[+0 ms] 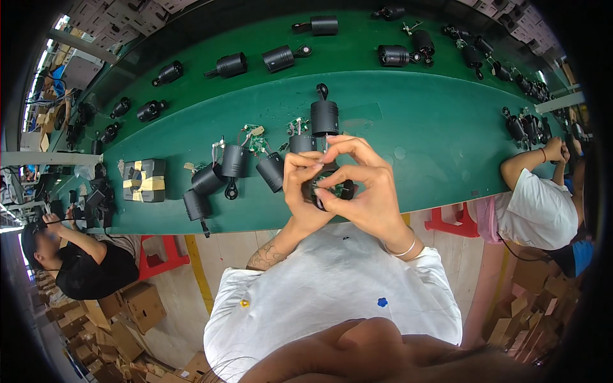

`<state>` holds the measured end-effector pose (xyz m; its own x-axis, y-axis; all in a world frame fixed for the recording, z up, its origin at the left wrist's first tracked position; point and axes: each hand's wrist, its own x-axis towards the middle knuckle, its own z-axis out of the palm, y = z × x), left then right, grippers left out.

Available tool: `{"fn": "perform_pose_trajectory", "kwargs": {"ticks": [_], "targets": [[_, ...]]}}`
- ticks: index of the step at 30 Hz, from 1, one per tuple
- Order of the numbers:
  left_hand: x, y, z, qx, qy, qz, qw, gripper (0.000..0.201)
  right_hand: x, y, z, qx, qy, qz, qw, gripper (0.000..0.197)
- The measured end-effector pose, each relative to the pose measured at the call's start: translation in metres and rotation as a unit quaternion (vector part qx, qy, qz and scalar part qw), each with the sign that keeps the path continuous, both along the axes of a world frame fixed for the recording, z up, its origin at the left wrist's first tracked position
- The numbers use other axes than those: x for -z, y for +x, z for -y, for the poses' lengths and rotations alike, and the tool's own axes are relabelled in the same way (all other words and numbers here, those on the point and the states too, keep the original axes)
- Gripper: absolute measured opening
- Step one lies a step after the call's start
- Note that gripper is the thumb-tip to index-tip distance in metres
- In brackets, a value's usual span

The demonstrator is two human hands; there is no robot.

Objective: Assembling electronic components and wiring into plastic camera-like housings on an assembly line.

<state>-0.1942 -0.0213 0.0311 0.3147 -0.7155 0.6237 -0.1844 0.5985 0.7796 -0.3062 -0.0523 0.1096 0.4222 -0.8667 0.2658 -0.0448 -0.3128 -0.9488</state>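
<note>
Close above the bench's near edge, my left hand (301,191) is closed round the side of a black cylindrical housing (347,190). Its open end faces up, and a bit of green circuit board shows inside. My right hand (373,188) curls over the same housing, thumb and index finger pinched at its opening; whatever lies between those fingertips is too small to make out. Just beyond my fingers lies another black cylinder (324,118) with a ring-shaped end. A further cylinder (302,143) beside it has wires and a circuit board at its end.
Several black cylinders (235,161) with loose boards and wires lie left on the green bench (440,140). A dark block with yellow tape (144,180) sits farther left. More cylinders (278,59) rest on the green strip behind. People work at both sides, near red stools (452,221).
</note>
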Motion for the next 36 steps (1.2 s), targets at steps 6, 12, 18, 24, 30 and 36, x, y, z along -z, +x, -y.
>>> {"fn": "perform_pose_trajectory", "kwargs": {"ticks": [6, 12, 18, 24, 30, 36], "targets": [[0.004, 0.003, 0.004, -0.045, -0.040, 0.028, 0.998, 0.055, 0.016, -0.005, 0.002, 0.005, -0.136, -0.044, 0.990, 0.022], [0.003, 0.006, 0.006, -0.069, -0.051, 0.052, 0.995, 0.053, 0.037, 0.010, -0.007, 0.056, 0.122, 0.157, 0.978, 0.053], [0.001, 0.012, 0.007, -0.081, -0.053, 0.124, 0.987, 0.051, 0.044, 0.009, 0.001, -0.081, 0.234, 0.217, 0.944, 0.070], [-0.004, 0.011, 0.007, -0.074, -0.033, 0.117, 0.990, 0.050, 0.040, 0.010, -0.003, -0.055, 0.215, 0.228, 0.948, 0.072], [-0.010, 0.010, 0.006, -0.060, -0.004, 0.090, 0.994, 0.051, 0.027, 0.006, -0.001, -0.062, 0.293, 0.198, 0.933, 0.078], [-0.008, 0.011, 0.004, -0.050, 0.009, 0.059, 0.997, 0.053, 0.028, 0.003, -0.001, -0.069, 0.266, 0.218, 0.936, 0.078]]}}
